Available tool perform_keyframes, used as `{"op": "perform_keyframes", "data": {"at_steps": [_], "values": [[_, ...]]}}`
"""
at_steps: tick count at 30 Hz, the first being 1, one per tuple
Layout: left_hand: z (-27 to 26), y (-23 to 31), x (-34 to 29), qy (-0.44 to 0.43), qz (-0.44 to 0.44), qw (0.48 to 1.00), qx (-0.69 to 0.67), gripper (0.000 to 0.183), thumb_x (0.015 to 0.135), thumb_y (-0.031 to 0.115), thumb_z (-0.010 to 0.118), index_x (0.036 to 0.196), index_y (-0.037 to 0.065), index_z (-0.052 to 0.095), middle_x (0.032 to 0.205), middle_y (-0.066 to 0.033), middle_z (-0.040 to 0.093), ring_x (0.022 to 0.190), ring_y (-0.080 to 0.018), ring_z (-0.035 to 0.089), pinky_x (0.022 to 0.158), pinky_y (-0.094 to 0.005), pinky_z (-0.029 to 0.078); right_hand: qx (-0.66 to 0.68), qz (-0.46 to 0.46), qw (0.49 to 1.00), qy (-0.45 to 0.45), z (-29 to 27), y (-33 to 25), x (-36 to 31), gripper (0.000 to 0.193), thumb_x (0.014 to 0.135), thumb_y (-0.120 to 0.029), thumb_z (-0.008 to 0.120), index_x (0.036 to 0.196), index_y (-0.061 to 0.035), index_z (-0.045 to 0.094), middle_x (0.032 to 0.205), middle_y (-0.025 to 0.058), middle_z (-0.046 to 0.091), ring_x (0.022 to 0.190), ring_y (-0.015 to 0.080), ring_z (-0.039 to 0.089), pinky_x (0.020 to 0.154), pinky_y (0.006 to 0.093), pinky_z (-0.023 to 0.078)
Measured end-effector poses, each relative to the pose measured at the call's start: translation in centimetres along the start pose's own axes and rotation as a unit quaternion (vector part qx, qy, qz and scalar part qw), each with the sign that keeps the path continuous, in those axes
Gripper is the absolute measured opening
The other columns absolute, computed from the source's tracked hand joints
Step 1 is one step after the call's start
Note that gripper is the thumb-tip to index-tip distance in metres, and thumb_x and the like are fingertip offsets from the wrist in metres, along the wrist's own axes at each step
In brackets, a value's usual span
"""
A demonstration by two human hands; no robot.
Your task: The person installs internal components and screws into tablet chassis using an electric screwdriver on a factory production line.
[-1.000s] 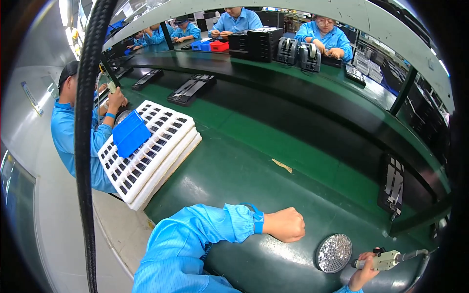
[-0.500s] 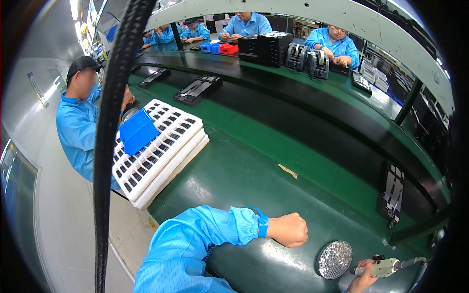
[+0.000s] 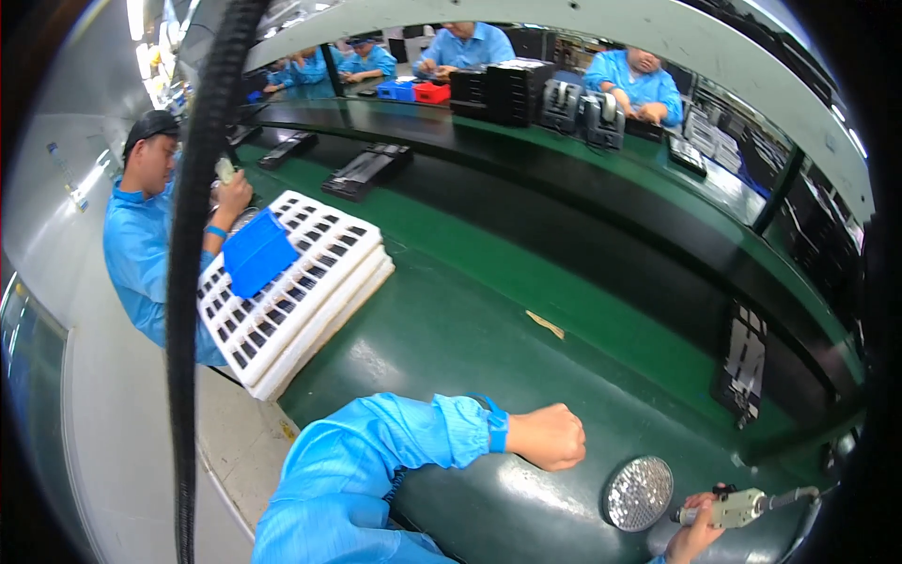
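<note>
While the left hand [image 3: 550, 435] rests fisted on the green worktop [image 3: 451, 320], right fingers [image 3: 697, 523] grip a screwdriver [image 3: 742, 508] beside a round dish [image 3: 638, 493].

Glossy green worktop [image 3: 451, 320], glittery metal dish [image 3: 638, 493], white plastic trays [image 3: 291, 282].

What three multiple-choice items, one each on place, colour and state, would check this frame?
1. Where does the round silvery dish lie?
A. between the person's two hands
B. on the white trays
C. on the far shelf

2. What colour is the small bin on the stacked white trays?
A. red
B. blue
C. yellow

3. How is the left hand?
A. spread flat
B. closed in a fist on the green bench
C. gripping the tool

Answers: 1 A, it sits on the bench left of the right hand; 2 B, the bin is plainly blue; 3 B, its fingers are curled, while the right hand holds the grey tool.
</note>
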State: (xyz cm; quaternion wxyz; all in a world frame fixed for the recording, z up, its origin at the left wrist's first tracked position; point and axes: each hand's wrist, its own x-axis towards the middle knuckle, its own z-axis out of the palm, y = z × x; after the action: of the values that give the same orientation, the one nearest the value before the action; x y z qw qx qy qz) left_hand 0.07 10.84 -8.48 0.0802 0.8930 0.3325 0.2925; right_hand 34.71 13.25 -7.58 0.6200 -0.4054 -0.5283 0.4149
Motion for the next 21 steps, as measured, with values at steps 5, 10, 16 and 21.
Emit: {"op": "perform_keyframes", "data": {"at_steps": [5,10,16,21], "values": [[-1.5,0.3,0.4,-0.017,-0.026,0.999,0.011,0.02,0.074,0.02,0.062,0.057,0.01,0.056,0.058,-0.0064,0.056,0.058,-0.0239,0.059,0.048,-0.0369,0.047,-0.007,0.026,0.999,0.029,1.5,-5.5,1.3,0.052,0.077,-0.011,0.068,0.12,0.0029,0.042,0.083,0.0096,0.059,0.072,0.0164,0.057,0.069,0.0283,0.047],[-2.6,0.6,3.2,-0.115,-0.095,0.989,-0.007,0.022,0.076,0.018,0.063,0.059,0.007,0.056,0.061,-0.0086,0.055,0.056,-0.0285,0.058,0.047,-0.0407,0.046,0.011,0.028,1.0,0.002,1.4,-7.0,2.4,0.044,0.075,-0.001,0.059,0.117,0.0005,0.046,0.089,0.0109,0.06,0.083,0.019,0.059,0.075,0.0303,0.047],[2.2,-0.3,12.7,0.007,-0.057,0.998,0.008,0.021,0.073,0.006,0.063,0.09,0.003,0.052,0.096,-0.0148,0.05,0.091,-0.0337,0.053,0.074,-0.0415,0.047,-0.005,0.025,0.999,0.045,0.1,-5.9,1.7,0.045,0.069,0.01,0.054,0.113,-0.0001,0.048,0.099,0.0118,0.058,0.09,0.0216,0.06,0.081,0.0329,0.048],[6.6,-5.5,22.0,-0.017,-0.116,0.985,0.13,0.059,0.071,0.022,0.072,0.121,0.004,0.047,0.131,-0.0237,0.039,0.124,-0.0422,0.037,0.097,-0.0446,0.041,-0.017,0.025,0.997,0.073,-0.1,-5.3,1.3,0.041,0.066,0.005,0.053,0.107,0.0,0.049,0.08,0.0064,0.055,0.065,0.0129,0.054,0.059,0.025,0.046]]}}
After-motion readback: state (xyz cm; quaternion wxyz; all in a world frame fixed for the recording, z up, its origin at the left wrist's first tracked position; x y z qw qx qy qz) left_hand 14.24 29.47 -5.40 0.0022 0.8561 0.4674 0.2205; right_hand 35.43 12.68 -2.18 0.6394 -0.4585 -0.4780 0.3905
